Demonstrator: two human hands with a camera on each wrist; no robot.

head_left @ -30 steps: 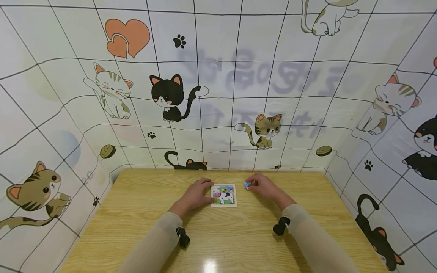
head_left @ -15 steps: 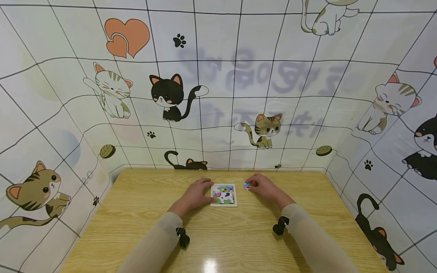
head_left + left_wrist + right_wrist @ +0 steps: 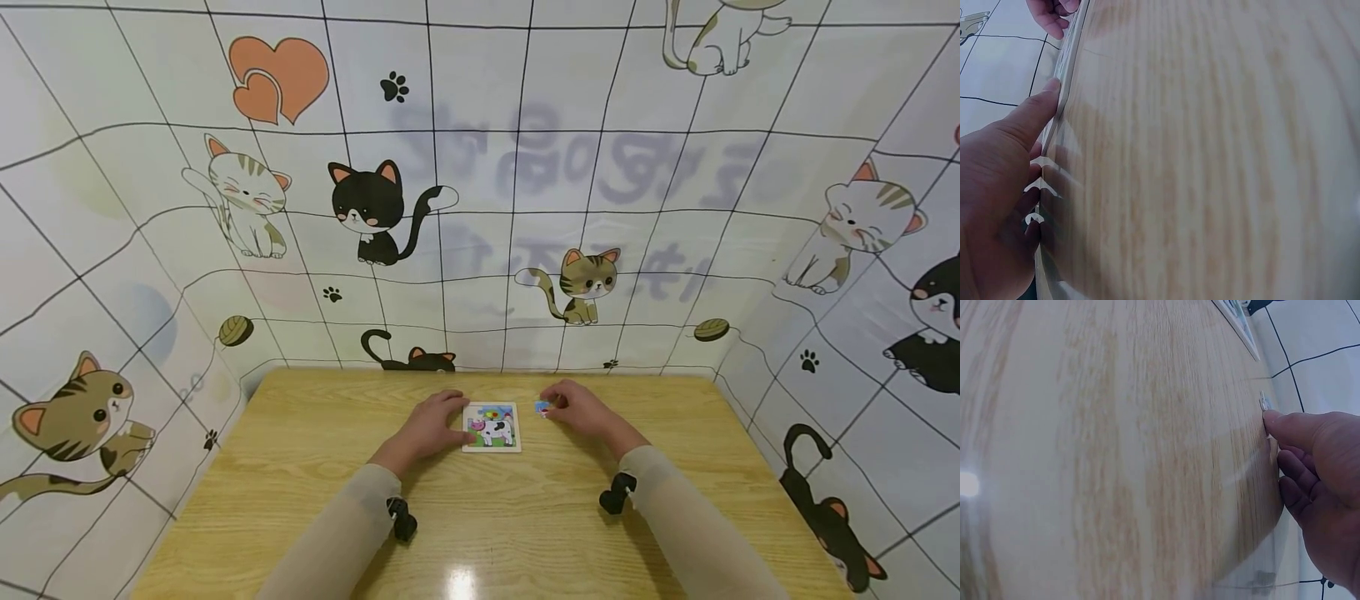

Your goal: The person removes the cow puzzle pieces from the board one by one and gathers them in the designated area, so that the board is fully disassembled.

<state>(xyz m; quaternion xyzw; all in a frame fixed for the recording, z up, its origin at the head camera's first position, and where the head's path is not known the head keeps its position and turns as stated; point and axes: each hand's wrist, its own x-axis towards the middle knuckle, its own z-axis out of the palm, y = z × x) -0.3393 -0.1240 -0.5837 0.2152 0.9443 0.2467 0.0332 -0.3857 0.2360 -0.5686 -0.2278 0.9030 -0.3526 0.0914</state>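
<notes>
A square picture board (image 3: 492, 428) with a pale frame and a cow picture lies flat on the wooden table. My left hand (image 3: 423, 429) rests at its left side, thumb over the lower left edge and fingers by the upper left corner. In the left wrist view the straight thumb of my left hand (image 3: 997, 181) touches the board's edge (image 3: 1067, 81). To the right of the board, my right hand (image 3: 585, 412) pinches a small blue and pink piece (image 3: 542, 407). The right wrist view has the piece (image 3: 1264, 401) at the thumb tip of my right hand (image 3: 1332, 481).
The wooden table (image 3: 487, 517) meets a cloth wall (image 3: 480, 192) printed with cats behind it, and cloth stands on both sides. A black device (image 3: 402, 523) is strapped at my left wrist, another (image 3: 617, 495) at my right.
The small piece has turned or tilted slightly within my right fingers. Both hands and the board otherwise stay in place, with a slight shift of the head view.
</notes>
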